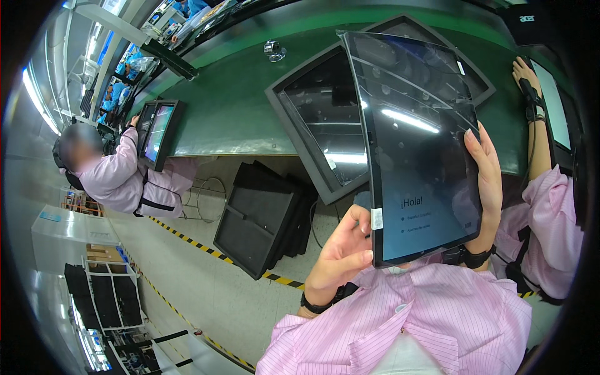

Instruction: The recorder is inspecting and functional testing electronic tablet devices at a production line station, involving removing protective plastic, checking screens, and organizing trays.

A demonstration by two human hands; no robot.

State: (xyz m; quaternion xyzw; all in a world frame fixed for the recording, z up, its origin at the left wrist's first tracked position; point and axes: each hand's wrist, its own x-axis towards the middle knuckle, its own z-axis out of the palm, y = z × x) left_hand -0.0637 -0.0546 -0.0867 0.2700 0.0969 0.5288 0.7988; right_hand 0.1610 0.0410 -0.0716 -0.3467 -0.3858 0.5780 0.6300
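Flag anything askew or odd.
The black trays beside the green bench are stacked with staggered edges; on it, behind the tablet, a grey-rimmed tray overlaps another at an angle. Neither pile is squared up. No spill visible.

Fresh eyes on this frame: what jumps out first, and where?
The large dark tablet right of centre, bluish toward its bottom; the right hand holds its right edge, the left hand is at its lower left corner. Behind it, a dark grey tray lies on the green bench. Lower left, yellow-and-black tape crosses the floor.
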